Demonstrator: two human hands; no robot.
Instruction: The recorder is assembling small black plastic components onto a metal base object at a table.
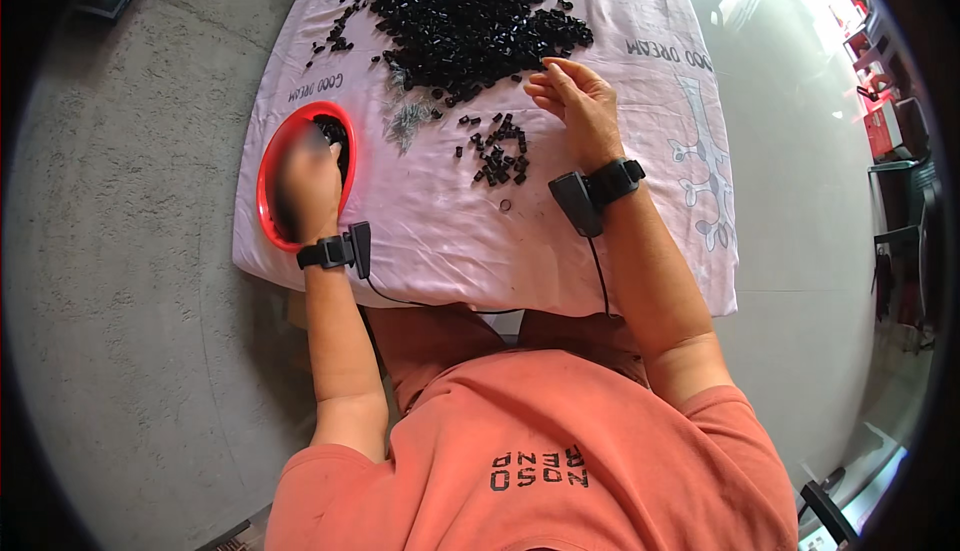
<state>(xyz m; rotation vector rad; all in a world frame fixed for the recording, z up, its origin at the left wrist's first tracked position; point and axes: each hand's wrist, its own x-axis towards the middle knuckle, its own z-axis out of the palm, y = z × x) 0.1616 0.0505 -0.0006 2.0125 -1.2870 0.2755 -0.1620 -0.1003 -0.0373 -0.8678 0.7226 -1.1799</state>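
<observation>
My left hand (318,191) reaches into a red oval bowl (348,186) at the left of the table. Small black pieces (330,129) show inside the bowl near its far end. A dark blur covers part of this hand, so its fingers do not show well. My right hand (585,106) is at the near right edge of a large heap of small black plastic pieces (465,21). Its thumb and forefinger come together in a pinch; whatever is between the tips is too small to make out. A smaller cluster of black pieces (497,151) lies between my hands.
A pale pink printed cloth (430,241) covers the table. Near the small cluster lies a little ring (505,205). Black straps with boxes circle both wrists, and a cable (440,306) runs between them along the near edge. Chairs (900,201) stand far right.
</observation>
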